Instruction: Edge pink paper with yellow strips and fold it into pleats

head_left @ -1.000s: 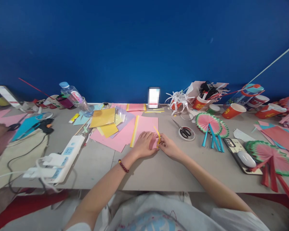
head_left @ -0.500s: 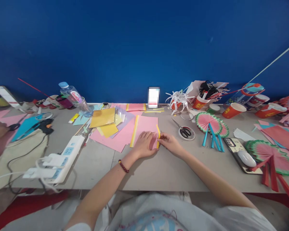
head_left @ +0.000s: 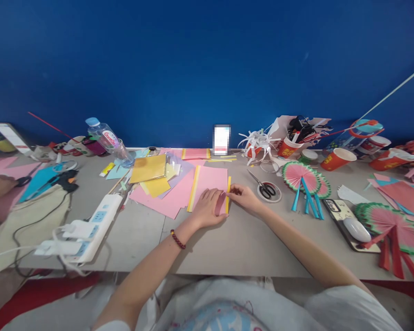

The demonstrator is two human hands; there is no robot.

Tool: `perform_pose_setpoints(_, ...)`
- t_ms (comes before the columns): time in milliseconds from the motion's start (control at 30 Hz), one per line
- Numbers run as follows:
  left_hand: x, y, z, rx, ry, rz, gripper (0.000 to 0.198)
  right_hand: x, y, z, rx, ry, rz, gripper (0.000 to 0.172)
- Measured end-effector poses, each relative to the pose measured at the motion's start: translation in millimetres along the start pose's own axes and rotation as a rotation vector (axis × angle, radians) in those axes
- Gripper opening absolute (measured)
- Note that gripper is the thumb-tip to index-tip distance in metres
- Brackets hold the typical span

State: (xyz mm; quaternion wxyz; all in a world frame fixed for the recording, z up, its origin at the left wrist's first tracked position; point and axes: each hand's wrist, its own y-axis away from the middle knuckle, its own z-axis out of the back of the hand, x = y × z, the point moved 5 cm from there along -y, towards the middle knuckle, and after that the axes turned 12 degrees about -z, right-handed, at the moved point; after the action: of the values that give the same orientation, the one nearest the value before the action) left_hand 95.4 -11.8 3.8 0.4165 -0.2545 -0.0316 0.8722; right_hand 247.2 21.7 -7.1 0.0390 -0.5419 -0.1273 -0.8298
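A pink paper sheet (head_left: 210, 180) lies on the grey table (head_left: 234, 243) in front of me, with a yellow strip (head_left: 194, 187) along its left edge. My left hand (head_left: 209, 209) lies flat on the sheet's near part, fingers stretched out. My right hand (head_left: 245, 198) pinches a second yellow strip (head_left: 228, 191) that now lies straight along the sheet's right edge. More pink and yellow sheets (head_left: 152, 177) are stacked to the left of it.
Black scissors (head_left: 264, 186) lie on a tape roll right of my hands. Pink paper fans (head_left: 301, 177), red cups (head_left: 338, 158), a phone with a mouse (head_left: 352, 223) fill the right side. A power strip (head_left: 89, 220), a bottle (head_left: 108, 140) and a glue gun (head_left: 55, 179) sit left.
The yellow strip, curled up in my right fingers a second ago, has been laid down straight along the sheet's right edge. My right hand slid away from me along it. The left hand stayed put.
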Motion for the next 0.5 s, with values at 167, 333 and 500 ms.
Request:
perform_pose_setpoints(167, -3.5, 0.4, 2.6, -0.028, 0.019, 0.008, 0.065, 0.9, -5.7, 1.0, -0.056, 0.126, 0.023, 0.020)
perform_pose_setpoints(333, -4.6, 2.4, -0.2, -0.033, 0.016, -0.004, 0.060, 2.5, -5.8, 0.3, -0.150, 0.281, 0.119, 0.012)
perform_pose_setpoints(500, -6.6, 3.2, -2.4, -0.001, -0.022, -0.016, 0.051, -3.8, -8.6, -1.7, -0.183, 0.334, 0.126, 0.013)
